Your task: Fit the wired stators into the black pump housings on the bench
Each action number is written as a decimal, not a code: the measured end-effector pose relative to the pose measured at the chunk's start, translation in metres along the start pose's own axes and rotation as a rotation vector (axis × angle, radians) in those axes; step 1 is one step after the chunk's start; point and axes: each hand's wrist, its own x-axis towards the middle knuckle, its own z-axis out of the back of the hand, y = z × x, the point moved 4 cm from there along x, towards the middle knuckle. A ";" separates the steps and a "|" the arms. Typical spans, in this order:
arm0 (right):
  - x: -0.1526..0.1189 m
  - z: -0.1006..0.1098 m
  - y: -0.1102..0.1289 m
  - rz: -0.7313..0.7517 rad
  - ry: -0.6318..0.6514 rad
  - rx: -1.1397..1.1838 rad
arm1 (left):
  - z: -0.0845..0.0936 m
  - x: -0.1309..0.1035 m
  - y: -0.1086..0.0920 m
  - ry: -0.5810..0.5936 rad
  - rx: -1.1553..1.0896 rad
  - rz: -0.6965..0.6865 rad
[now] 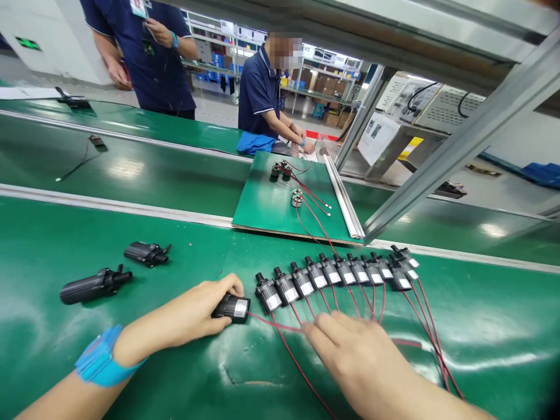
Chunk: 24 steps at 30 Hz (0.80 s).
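left hand (221, 306) on green bench (175, 361), fingers curled around black pump (231, 308) with white label, wristband (100, 356) blue. right hand (345, 344) just beside, over red cable (273, 322) running from that pump; fingertips bent toward cable, grip impossible to tell from here. labelled pumps (321, 274) in curved row right of held pump, red leads trailing toward bench's near side. two black pumps (118, 268) lying left. beyond, raised green board (271, 204) bearing small round parts (296, 198); two people in navy shirts behind.
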 end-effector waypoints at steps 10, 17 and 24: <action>0.001 -0.038 -0.066 -0.109 -0.003 0.308 | -0.015 0.006 -0.001 -0.240 0.230 -0.142; 0.064 -0.069 -0.078 -0.021 0.084 0.326 | -0.021 -0.004 0.015 -0.292 0.117 -0.121; 0.074 -0.064 -0.046 -0.105 -0.083 0.359 | -0.007 -0.021 0.032 -0.393 0.120 -0.029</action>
